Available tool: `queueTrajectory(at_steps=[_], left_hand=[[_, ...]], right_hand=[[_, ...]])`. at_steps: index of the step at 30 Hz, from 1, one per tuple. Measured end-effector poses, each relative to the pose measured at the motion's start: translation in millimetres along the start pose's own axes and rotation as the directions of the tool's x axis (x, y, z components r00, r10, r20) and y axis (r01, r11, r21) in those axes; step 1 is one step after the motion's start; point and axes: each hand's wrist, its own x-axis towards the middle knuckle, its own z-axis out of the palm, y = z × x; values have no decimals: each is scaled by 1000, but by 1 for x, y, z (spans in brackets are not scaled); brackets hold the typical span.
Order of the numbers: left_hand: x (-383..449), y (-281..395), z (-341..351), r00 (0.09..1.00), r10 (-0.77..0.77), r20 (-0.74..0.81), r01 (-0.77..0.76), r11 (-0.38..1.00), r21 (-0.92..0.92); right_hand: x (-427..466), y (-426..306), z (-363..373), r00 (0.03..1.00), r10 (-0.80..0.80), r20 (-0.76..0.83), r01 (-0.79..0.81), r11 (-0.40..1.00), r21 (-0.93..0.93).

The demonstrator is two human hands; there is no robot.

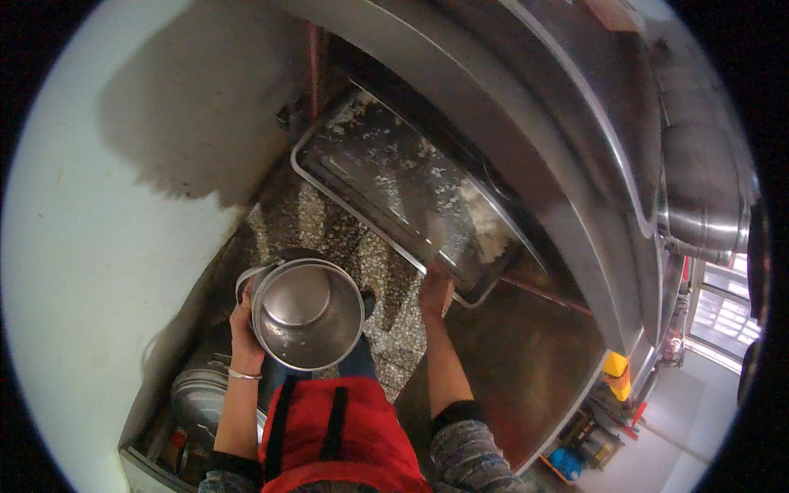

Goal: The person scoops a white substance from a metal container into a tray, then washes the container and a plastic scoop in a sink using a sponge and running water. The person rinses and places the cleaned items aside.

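My left hand (244, 330) is closed on the left side of an empty-looking round stainless steel pot (308, 339). The pot's mouth tilts up towards me, and a loop handle shows at its left. Farther forward, a large rectangular metal tray (345, 142) slants under a metal worktop, with whitish residue or wet patches across it. My right hand (436, 289) grips the tray's near rim close to its right corner; the fingertips are blurred and partly hidden.
A pale wall (80, 259) rises on the left. The metal worktop edge (530, 142) overhangs from the right, above a brown panel (518, 370). A lidded metal pot (200, 400) stands at lower left. Speckled stone flooring (385, 320) lies below. Large steel vessels (703, 185) stand at far right.
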Motion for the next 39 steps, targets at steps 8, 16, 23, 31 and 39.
queueTrajectory(at_steps=[8,16,23,31,39], left_hand=[[4,11,-3,1000,17,19,-18,999,51],[11,19,-17,998,64,22,-64,997,37],[11,34,-6,998,52,-27,-52,999,-13],[17,42,-7,995,97,10,-97,992,78],[15,46,-10,999,52,10,-52,998,16]], right_hand=[[92,-23,-11,960,239,145,-186,934,-306],[118,-34,38,986,91,136,-65,980,-187],[69,-9,27,991,10,134,-3,998,-55],[141,-48,48,971,128,204,-139,989,43],[55,-6,65,949,9,315,-47,993,112]])
